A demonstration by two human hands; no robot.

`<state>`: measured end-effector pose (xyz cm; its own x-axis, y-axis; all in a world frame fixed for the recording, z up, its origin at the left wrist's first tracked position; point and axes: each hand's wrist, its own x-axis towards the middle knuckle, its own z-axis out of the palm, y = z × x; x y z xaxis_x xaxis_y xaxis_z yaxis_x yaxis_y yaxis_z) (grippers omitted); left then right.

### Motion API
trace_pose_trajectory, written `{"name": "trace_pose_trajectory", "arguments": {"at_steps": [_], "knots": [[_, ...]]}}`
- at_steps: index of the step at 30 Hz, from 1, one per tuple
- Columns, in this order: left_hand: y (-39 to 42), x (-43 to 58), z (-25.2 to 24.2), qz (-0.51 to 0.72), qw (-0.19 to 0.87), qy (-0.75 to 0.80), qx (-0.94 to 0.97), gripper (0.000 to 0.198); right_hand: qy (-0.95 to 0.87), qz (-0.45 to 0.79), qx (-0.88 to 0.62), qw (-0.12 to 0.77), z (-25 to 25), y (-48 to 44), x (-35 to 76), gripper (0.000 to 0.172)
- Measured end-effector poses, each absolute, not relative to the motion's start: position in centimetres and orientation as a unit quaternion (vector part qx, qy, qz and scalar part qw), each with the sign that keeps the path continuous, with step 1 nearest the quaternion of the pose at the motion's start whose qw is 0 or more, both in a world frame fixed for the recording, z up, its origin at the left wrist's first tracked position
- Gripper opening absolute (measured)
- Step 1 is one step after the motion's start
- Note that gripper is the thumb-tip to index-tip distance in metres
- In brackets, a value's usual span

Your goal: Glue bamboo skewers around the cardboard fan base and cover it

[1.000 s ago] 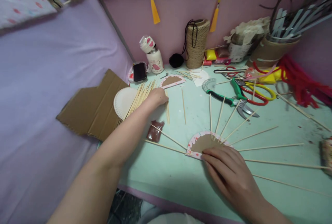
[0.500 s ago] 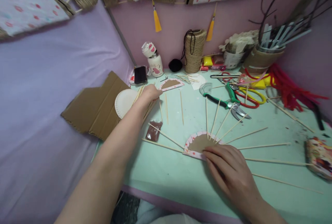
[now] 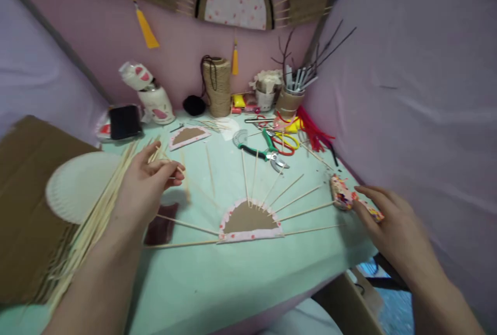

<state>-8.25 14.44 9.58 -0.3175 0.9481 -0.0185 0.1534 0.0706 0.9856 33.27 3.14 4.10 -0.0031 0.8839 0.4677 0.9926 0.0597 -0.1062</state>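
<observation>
The left hand [image 3: 149, 177] has thumb and fingers pinched narrowly on a thin stick [image 3: 180, 170], its far end blurred, up and to the left of the half-round cardboard piece [image 3: 243, 221]. The right hand [image 3: 382, 218] is well to the right of that piece, thumb and fingers apart at a colourful packet [image 3: 341, 193]; I cannot tell whether it grips anything.

The half-round piece lies flat on the pale green table [image 3: 186, 278], its straight pink-and-white edge toward the person. Sticks fan out from its curved side, and two more run left from its left corner, reaching a brown packet [image 3: 165, 225].

Farther left of the piece, a loose bundle of sticks [image 3: 99, 205] lies beside the left forearm, across a white paper plate [image 3: 72, 185] and corrugated cardboard [image 3: 23, 190].

Beyond the piece lie a second half-round piece [image 3: 189, 135], to the left, and green-handled pruning shears [image 3: 251, 152], just past the fanned sticks. Farther behind it stands a twine spool [image 3: 218, 89].
</observation>
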Motion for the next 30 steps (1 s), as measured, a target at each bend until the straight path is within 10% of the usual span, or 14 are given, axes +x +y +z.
{"name": "trace_pose_trajectory", "arguments": {"at_steps": [5, 21, 25, 30], "knots": [[13.3, -8.0, 9.6, 0.531, 0.409, 0.612, 0.419, 0.064, -0.677, -0.079, -0.728, 0.074, 1.2, 3.1, 38.5, 0.046], [13.0, -8.0, 8.4, 0.507, 0.422, 0.618, 0.427, 0.058, -0.667, -0.15, -0.721, 0.116, 3.0, 2.6, 38.0, 0.035], [12.7, -8.0, 8.5, 0.513, 0.422, 0.607, 0.437, 0.059, -0.611, -0.154, -0.759, 0.16, 6.9, 2.0, 35.7, 0.038], [12.2, -8.1, 8.4, 0.526, 0.414, 0.588, 0.454, 0.054, -0.476, 0.146, -0.789, 0.359, 9.2, 0.4, 31.6, 0.03]]}}
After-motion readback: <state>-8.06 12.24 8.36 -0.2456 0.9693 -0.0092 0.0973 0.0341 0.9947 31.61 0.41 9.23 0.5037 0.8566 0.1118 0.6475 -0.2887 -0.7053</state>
